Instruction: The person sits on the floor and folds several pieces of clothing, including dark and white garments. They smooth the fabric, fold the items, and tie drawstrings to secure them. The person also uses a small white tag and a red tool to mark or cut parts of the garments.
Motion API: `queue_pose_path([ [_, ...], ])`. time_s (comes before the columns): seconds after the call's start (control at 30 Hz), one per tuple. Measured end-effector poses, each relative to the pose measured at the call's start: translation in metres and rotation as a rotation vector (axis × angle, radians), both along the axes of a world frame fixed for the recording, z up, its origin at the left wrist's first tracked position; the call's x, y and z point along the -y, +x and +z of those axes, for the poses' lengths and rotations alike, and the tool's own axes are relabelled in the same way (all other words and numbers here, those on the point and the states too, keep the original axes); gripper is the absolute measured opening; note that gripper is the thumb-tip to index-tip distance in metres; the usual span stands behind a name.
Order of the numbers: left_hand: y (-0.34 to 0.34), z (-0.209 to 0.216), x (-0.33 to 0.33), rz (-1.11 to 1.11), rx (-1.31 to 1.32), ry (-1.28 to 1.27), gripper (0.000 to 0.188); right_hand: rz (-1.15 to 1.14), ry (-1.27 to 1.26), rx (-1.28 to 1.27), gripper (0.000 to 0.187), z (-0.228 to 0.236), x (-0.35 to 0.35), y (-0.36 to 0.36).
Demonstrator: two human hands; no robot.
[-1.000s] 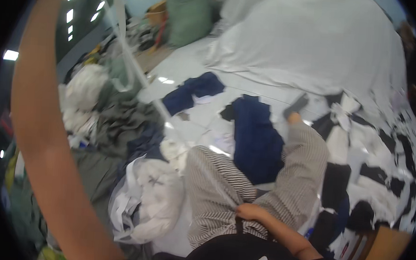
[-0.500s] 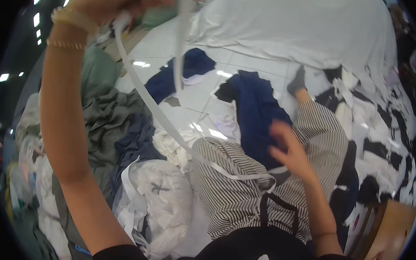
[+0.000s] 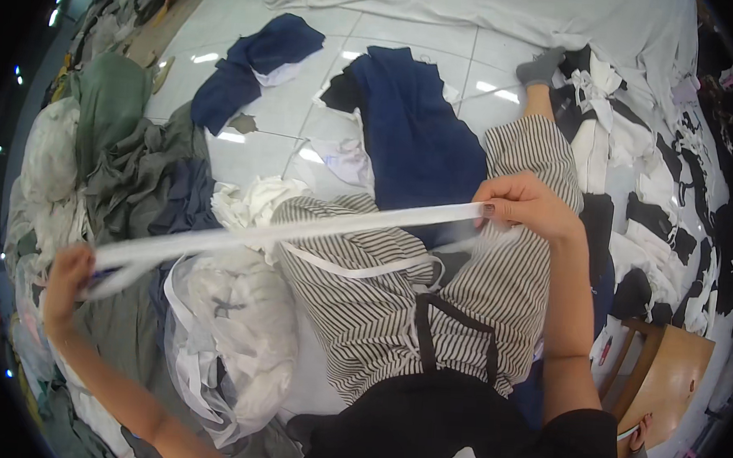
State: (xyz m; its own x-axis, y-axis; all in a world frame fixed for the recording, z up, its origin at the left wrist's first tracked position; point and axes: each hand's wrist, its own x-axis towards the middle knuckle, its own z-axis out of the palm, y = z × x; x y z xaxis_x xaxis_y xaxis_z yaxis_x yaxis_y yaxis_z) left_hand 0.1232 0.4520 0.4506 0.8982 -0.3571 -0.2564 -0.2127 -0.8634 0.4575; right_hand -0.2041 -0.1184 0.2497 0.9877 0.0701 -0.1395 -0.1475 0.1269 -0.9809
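Left hand [image 3: 65,282]: clenched on one end of the white fabric strip [image 3: 299,231], far left.
Right hand [image 3: 523,207]: pinches the other end, right of centre.
Strip: taut across striped trousers [image 3: 378,314].
Open room: bare tile floor [image 3: 281,110] at upper centre; clothes crowd both sides.

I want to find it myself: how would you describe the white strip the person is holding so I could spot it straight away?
Start at the person's striped trousers in the middle of the tiled floor. Just above the lap, a long white fabric strip runs flat and taut from the left hand to the right hand. Unlike the crumpled clothes around, it is narrow, straight and off the floor.
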Motion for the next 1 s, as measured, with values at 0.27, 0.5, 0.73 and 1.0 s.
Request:
queue_pose_path([
  [0.27,-0.090,-0.171,0.143,-0.321,0.076,0.254,0.041,0.010,-0.305,-0.121,0.017,-0.063,0.034,-0.031],
  [0.5,-0.235,-0.289,0.434,-0.826,-0.709,-0.477,0.069,-0.453,-0.309,-0.047,0.017,-0.103,0.034,-0.107],
  [0.73,-0.264,-0.329,0.453,-0.800,-0.970,-0.457,0.031,-1.320,-0.909,-0.327,0.017,-0.192,0.077,-0.267],
  [1.0,-0.228,-0.338,0.419,-0.911,-0.921,-0.261,0.019,-1.373,-1.234,-1.874,0.042,-0.313,0.047,-0.585],
])
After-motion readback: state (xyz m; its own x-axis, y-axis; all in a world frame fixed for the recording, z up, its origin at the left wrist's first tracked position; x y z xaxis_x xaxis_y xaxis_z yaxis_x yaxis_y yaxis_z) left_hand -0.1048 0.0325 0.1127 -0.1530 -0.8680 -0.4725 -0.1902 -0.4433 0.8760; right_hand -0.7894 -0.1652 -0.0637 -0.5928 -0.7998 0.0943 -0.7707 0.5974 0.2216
